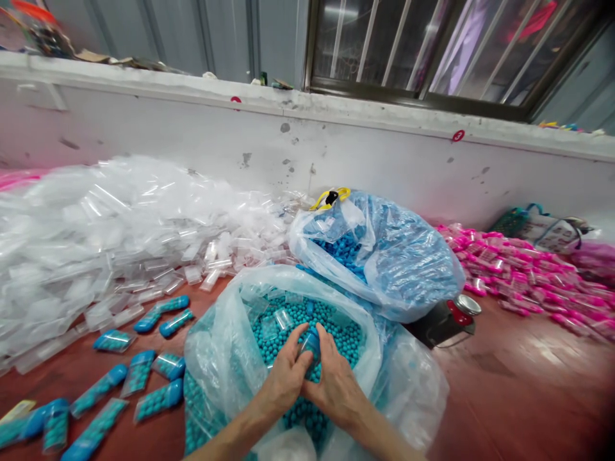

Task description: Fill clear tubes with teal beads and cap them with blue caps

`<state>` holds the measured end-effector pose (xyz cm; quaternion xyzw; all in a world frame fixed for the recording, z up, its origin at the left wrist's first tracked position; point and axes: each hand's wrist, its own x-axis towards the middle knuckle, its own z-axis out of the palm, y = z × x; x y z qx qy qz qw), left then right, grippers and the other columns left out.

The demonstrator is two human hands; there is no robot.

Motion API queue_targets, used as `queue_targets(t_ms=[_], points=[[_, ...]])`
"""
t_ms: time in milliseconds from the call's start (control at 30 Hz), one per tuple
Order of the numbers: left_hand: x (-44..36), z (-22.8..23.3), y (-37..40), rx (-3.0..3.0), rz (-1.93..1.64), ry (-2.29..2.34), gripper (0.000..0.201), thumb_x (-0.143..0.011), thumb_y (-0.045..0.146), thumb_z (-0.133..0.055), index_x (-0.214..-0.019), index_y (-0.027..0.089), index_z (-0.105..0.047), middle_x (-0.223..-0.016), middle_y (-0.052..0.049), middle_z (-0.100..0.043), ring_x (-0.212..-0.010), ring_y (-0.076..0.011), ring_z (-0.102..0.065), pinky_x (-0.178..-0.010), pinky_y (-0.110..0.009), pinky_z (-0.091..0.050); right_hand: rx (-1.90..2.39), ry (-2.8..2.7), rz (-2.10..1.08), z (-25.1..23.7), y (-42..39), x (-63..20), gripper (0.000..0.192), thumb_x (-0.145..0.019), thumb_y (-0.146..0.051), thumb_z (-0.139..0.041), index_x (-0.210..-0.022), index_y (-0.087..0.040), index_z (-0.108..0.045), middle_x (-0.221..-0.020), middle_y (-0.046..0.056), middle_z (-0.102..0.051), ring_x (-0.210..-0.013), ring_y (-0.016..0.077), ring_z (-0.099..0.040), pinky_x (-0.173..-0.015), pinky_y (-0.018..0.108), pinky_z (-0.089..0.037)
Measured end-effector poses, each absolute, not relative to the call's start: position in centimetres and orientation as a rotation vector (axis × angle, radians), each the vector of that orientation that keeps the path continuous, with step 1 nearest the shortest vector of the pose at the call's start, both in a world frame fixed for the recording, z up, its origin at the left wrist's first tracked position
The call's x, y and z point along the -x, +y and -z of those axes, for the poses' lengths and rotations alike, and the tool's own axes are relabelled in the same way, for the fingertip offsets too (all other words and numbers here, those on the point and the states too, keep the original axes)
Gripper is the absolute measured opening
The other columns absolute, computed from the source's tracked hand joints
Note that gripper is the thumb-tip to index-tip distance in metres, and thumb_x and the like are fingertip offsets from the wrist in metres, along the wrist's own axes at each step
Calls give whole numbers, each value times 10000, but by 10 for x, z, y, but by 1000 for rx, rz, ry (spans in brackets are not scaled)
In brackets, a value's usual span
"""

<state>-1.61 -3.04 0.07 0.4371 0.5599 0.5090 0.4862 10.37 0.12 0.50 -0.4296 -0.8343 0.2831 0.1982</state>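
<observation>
Just above an open plastic bag (216, 320) of small teal beads (331, 320), my left hand (284, 372) and my right hand (339, 386) are closed around one small clear container with a blue cap (311, 342). My fingers grip it from both sides, hiding much of its body. Some loose clear containers (282, 318) lie on the beads inside the bag. On the red surface to the left are several filled, blue-capped containers (139, 372) with teal beads showing through.
A large heap of clear containers (120, 230) fills the left side. Behind the bead bag, another bag (408, 256) holds small blue pieces (339, 250). Beside it is a dark canister with a metal lid (444, 320). Pink-capped packs (519, 269) are piled at right, against the wall (192, 137).
</observation>
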Motion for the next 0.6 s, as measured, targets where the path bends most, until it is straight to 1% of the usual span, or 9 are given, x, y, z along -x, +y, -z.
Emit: queue_targets(t_ms=[67, 133, 200, 233, 300, 367, 433, 500, 600], points=[[14, -4, -32, -1073, -1252, 1336, 566, -748, 269, -482, -1284, 153, -343, -1122, -70, -563, -1068, -196, -482, -943, -313, -341, 1155, -2364, -751, -6, 1, -104, 752, -660, -277, -569, -1294, -44, -240, -1229, 250, -423, -1112, 325, -462, -840, 457, -441], [12, -7, -33, -1071, -1263, 1305, 574, -752, 269, -475, -1294, 155, -325, -1226, -74, -499, -1116, -189, -452, -969, -305, -319, 1103, -2374, -731, -6, 2, -105, 724, -653, -284, -572, -1272, -69, -264, -1158, 219, -479, -1032, 312, -520, -777, 440, -475], [10, -8, -33, -1069, -1273, 1277, 531, -750, 263, -477, -1257, 151, -368, -1231, -72, -498, -1100, -185, -468, -967, -299, -320, 1079, -2339, -701, -6, 2, -104, 686, -650, -288, -572, -1244, -101, -284, -1103, 181, -508, -966, 288, -553, -749, 419, -486], [10, -8, -33, -1069, -1281, 1267, 481, -751, 258, -473, -1216, 152, -407, -1183, -67, -534, -1061, -182, -496, -949, -299, -337, 1073, -2316, -680, -6, 2, -103, 660, -650, -289, -570, -1223, -110, -298, -1079, 167, -516, -942, 278, -559, -744, 411, -487], [8, -6, -31, -1070, -1304, 1268, 356, -765, 245, -450, -1110, 158, -468, -1001, -42, -610, -933, -169, -552, -870, -291, -389, 1063, -2290, -641, -4, 2, -101, 592, -653, -291, -560, -1169, -112, -333, -1019, 148, -528, -897, 268, -567, -726, 401, -488], [7, -4, -30, -1065, -1330, 1308, 269, -776, 228, -425, -1031, 165, -483, -831, -11, -614, -800, -150, -567, -761, -265, -421, 1067, -2291, -612, -1, 2, -97, 532, -655, -292, -550, -1120, -112, -366, -958, 133, -535, -850, 264, -571, -693, 395, -490], [4, -2, -30, -1065, -1336, 1372, 237, -776, 220, -412, -996, 170, -484, -747, 7, -585, -717, -138, -552, -680, -242, -418, 1100, -2297, -597, 2, 1, -95, 511, -653, -288, -545, -1105, -110, -385, -935, 130, -539, -830, 266, -572, -676, 393, -489], [2, -1, -31, -1097, -1306, 1448, 225, -772, 215, -397, -970, 171, -494, -732, 7, -568, -676, -131, -533, -650, -236, -405, 1162, -2309, -624, 4, -1, -94, 535, -653, -279, -547, -1130, -94, -389, -970, 150, -540, -865, 275, -566, -707, 396, -479], [6, -4, -32, -1215, -1153, 1613, 251, -764, 212, -374, -975, 170, -503, -677, 14, -543, -612, -129, -498, -616, -238, -383, 1181, -2384, -809, 3, -4, -96, 646, -664, -281, -559, -1231, -62, -340, -1123, 195, -495, -994, 285, -523, -815, 397, -437]])
